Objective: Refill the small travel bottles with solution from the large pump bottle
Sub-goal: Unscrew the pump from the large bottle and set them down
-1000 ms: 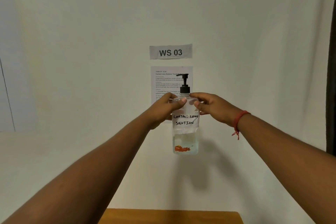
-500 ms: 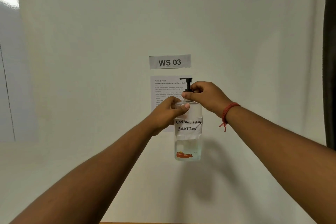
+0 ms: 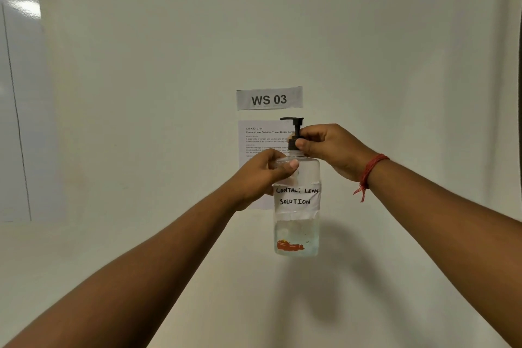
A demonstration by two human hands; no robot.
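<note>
I hold the large clear pump bottle (image 3: 296, 223) up in the air in front of the wall. It carries a white label reading "CONTACT LENS SOLUTION" and an orange mark near its base. My left hand (image 3: 262, 175) grips the bottle's shoulder from the left. My right hand (image 3: 330, 147) pinches the black pump collar (image 3: 292, 143) at the neck; the black pump head (image 3: 292, 120) points left above it. No small travel bottles are in view.
A white wall fills the view, with a "WS 03" sign (image 3: 269, 98) and a printed task sheet (image 3: 260, 144) behind the bottle. A whiteboard (image 3: 17, 99) hangs at the far left. A dark edge (image 3: 520, 65) runs down the far right.
My right hand rose from the bottle's shoulder to the black pump collar. The view tilted up, so the wooden table edge dropped out of sight. The left hand kept its grip.
</note>
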